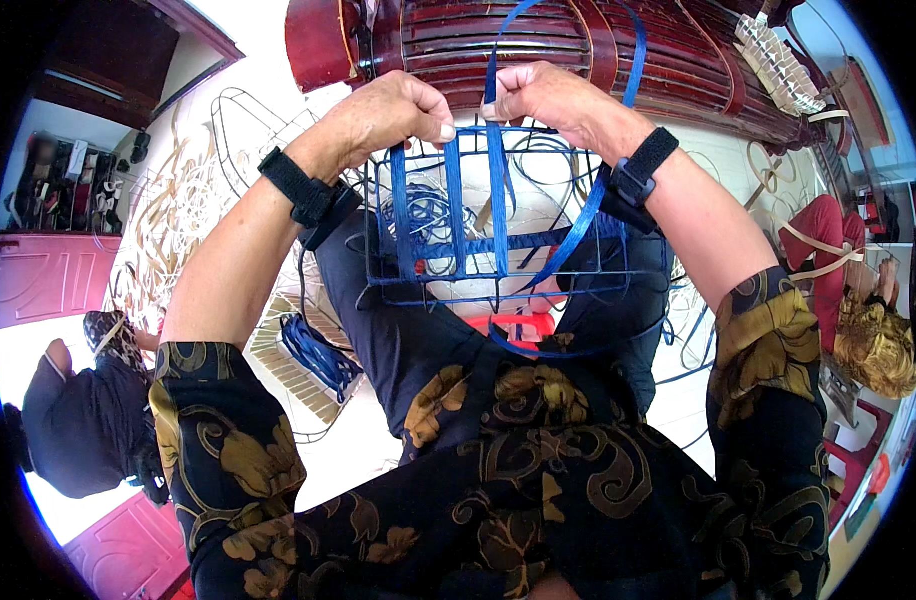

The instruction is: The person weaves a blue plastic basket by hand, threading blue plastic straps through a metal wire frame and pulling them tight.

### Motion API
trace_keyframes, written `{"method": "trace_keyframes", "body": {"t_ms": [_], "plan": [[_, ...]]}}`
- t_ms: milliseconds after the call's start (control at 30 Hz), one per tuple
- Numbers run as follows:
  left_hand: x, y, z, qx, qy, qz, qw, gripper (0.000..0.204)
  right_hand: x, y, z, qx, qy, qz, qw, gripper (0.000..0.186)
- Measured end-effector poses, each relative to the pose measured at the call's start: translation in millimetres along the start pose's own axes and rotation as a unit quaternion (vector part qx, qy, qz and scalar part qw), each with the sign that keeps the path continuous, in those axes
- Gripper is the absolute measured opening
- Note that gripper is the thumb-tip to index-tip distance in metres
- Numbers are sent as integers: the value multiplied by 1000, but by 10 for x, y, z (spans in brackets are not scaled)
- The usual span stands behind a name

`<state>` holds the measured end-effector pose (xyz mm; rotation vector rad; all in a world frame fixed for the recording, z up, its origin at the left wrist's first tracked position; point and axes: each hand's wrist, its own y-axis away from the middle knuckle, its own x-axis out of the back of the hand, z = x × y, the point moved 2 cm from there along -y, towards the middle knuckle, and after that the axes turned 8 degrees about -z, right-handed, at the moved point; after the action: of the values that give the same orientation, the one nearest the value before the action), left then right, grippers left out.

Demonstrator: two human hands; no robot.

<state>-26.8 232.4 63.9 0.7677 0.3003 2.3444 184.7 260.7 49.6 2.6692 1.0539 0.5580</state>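
A black wire frame (376, 240), box-shaped, rests across my lap with blue plastic straps wound over it from far rim to near rim. Another blue strap (418, 247) runs crosswise through it. My left hand (408, 108) is closed at the far rim, its thumb and fingertip pinching where a wound strap (452, 190) meets the wire. Just to its right, my right hand (543, 98) pinches a blue strap (497, 180) that stretches over the frame. From there the strap's loose length (639, 60) loops up and comes down the right side.
A dark red slatted wooden bench (448, 45) stands ahead. Pale strips (163, 215) lie heaped on the left floor. A woven tray (323, 400) with coiled blue strap (320, 352) sits by my left leg. A red plastic object (523, 328) shows below the frame. People sit at both sides.
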Motion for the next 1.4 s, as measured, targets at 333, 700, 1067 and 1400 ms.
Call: {"method": "trace_keyframes", "body": {"t_ms": [333,700,1067,1400], "plan": [[48,-44,50,2,54,-92,994,13,20,-85,67,24,-20,-25,999,25],[25,-79,-42,14,80,-85,993,12,-3,-58,26,8,-22,-21,1000,24],[98,-2,28,-5,6,-170,985,22,-8,-77,47,24,-9,-16,1000,24],[114,-8,-80,23,41,-161,986,17,-64,-109,0,16,-30,-27,999,21]]}}
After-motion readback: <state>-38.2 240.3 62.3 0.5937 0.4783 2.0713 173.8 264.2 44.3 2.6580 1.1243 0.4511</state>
